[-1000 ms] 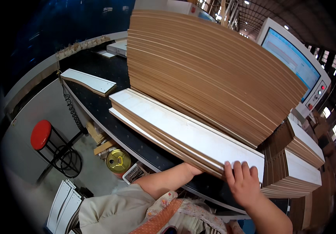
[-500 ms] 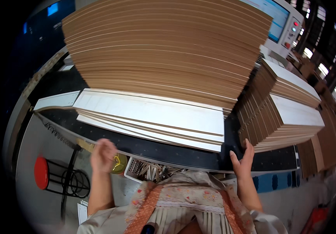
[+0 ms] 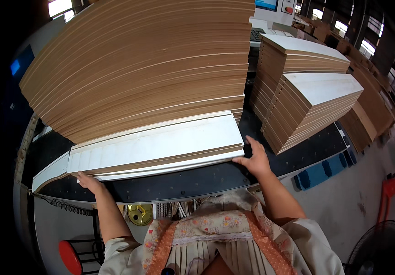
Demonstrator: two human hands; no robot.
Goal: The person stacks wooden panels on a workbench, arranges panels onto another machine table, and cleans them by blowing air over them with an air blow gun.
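A low stack of long white-faced boards [image 3: 161,140] with brown edges lies along the black tabletop [image 3: 170,189] in front of me. At the front left corner of these boards, my left hand [image 3: 89,181] is closed on their edge, part of its fingers hidden. My right hand [image 3: 256,159] is at the right end, fingers stretched and spread along the short side, the thumb near the front edge. A narrow curved white-topped panel [image 3: 51,170] adjoins the boards on the left. Directly behind rises a tall stack of brown-edged boards [image 3: 151,68].
Two shorter stacks of white-topped boards [image 3: 321,87] stand on the right, a control panel [image 3: 278,18] behind. Below the front edge are a yellow-lidded container [image 3: 140,214] and a crate of thin pieces [image 3: 174,210]. A red stool [image 3: 70,257] stands lower left; a fan [image 3: 376,247] lower right.
Both hands have come forward from the table's front edge to the two ends of the low white boards. The view has turned, so the stacks appear shifted and tilted.
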